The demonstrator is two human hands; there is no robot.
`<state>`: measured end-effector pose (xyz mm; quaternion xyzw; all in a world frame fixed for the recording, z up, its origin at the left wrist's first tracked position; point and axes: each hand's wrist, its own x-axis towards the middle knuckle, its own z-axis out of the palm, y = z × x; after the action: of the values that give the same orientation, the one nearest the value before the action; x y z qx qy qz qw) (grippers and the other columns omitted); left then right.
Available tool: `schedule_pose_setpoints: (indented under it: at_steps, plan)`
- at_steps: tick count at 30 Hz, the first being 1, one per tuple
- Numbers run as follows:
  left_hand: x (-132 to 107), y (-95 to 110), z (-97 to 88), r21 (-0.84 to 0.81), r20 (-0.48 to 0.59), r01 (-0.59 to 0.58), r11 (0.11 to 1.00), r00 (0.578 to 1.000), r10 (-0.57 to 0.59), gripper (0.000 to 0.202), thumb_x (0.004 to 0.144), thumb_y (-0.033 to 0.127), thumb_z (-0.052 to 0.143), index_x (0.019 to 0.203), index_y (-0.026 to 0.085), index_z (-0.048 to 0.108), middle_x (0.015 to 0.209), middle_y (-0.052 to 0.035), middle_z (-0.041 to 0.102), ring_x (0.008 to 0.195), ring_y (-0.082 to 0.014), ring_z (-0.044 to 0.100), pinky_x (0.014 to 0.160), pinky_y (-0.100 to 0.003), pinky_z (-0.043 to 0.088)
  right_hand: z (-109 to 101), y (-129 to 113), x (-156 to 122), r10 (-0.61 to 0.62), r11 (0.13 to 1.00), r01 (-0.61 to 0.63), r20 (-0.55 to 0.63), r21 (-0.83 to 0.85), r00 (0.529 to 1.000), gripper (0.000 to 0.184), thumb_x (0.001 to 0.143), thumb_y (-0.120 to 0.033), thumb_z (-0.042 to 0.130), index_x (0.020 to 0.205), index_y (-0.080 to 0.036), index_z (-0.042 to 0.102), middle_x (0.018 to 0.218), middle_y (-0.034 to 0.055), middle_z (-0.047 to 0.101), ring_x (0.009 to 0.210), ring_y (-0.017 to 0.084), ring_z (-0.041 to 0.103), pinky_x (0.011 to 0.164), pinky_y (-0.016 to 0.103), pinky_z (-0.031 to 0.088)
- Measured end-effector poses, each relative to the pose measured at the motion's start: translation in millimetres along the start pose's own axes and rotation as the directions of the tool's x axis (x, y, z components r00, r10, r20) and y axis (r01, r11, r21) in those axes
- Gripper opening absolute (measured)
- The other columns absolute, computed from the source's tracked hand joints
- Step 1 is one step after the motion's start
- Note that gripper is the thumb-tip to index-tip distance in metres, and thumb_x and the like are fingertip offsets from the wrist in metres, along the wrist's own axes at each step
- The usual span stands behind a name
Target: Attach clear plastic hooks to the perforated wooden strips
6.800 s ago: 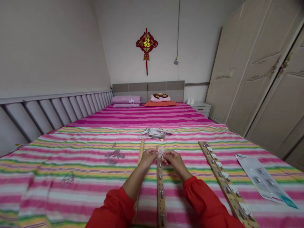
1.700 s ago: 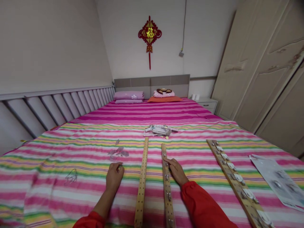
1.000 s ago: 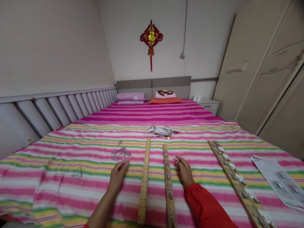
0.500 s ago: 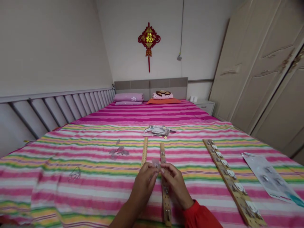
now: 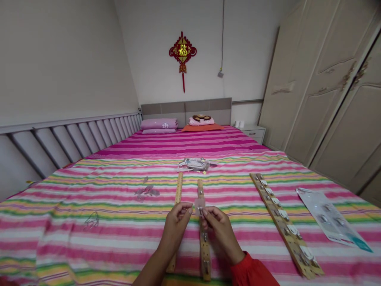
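My left hand (image 5: 176,225) and my right hand (image 5: 219,231) meet over the middle wooden strip (image 5: 204,238) on the striped bedspread (image 5: 119,222). Between their fingertips is a small clear adhesive hook (image 5: 199,206) with a metal hook part. The right hand pinches it from below; the left hand's fingers are curled at its left edge. The strip under them carries a few metal hooks. Just left lies a bare perforated wooden strip (image 5: 177,194).
A third wooden strip (image 5: 282,220) lined with several clear hooks lies to the right, with a plastic hook package (image 5: 330,218) beyond it. Peeled clear films (image 5: 145,192) and a wire shape (image 5: 91,219) lie left. Empty packaging (image 5: 193,164) sits farther up the bed. Wardrobe doors (image 5: 327,87) stand right.
The hands were apart on the bedspread, the left one near the peeled films. They have since come together over the middle strip with a clear hook held between them.
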<state>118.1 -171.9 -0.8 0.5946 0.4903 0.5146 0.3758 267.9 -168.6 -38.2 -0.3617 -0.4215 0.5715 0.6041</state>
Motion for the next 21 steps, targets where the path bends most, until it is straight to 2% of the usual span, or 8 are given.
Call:
schedule_pose_setpoints:
  at_steps: [5, 10, 16, 21]
  plan:
    - [6, -17, 9.7, -0.192, 0.120, 0.131, 0.973, 0.987, -0.110, 0.024, 0.068, 0.037, 0.069, 0.078, 0.016, 0.067, 0.075, -0.0037, 0.069, 0.075, -0.0174, 0.063, 0.072, -0.028, 0.049, -5, 9, 0, 0.014, 1.000, -0.014, 0.001, -0.008, 1.000, 0.030, 0.069, -0.046, 0.074, 0.070, -0.017, 0.067, 0.050, -0.0025, 0.058, 0.045, 0.010, 0.050, 0.047, 0.022, 0.038]
    - [20, -29, 20.3, -0.251, 0.143, 0.250, 0.935, 0.965, -0.220, 0.029, 0.059, 0.039, 0.075, 0.071, 0.014, 0.066, 0.064, -0.0021, 0.067, 0.060, -0.0134, 0.060, 0.059, -0.024, 0.046, -14, 7, 14, 0.027, 0.997, -0.029, -0.029, -0.068, 0.999, 0.038, 0.057, -0.050, 0.080, 0.069, -0.015, 0.069, 0.051, -0.0005, 0.062, 0.044, 0.010, 0.051, 0.046, 0.023, 0.040]
    - [70, -41, 33.6, -0.253, 0.114, 0.266, 0.930, 0.963, -0.245, 0.030, 0.054, 0.035, 0.076, 0.071, 0.014, 0.063, 0.051, 0.0025, 0.060, 0.050, -0.0109, 0.055, 0.051, -0.021, 0.040, -23, 3, 57, 0.040, 0.995, -0.046, -0.071, -0.087, 0.997, 0.042, 0.051, -0.052, 0.080, 0.067, -0.016, 0.065, 0.045, -0.0016, 0.061, 0.040, 0.011, 0.052, 0.043, 0.023, 0.041]
    - [119, -52, 45.8, -0.199, 0.085, 0.260, 0.945, 0.965, -0.248, 0.020, 0.055, 0.029, 0.073, 0.064, 0.014, 0.063, 0.051, 0.0029, 0.060, 0.050, -0.0097, 0.053, 0.052, -0.021, 0.041, -29, 6, 107, -0.007, 0.994, -0.005, -0.110, -0.108, 0.994, 0.036, 0.051, -0.048, 0.079, 0.060, -0.017, 0.063, 0.045, -0.0032, 0.059, 0.039, 0.010, 0.050, 0.041, 0.023, 0.040]
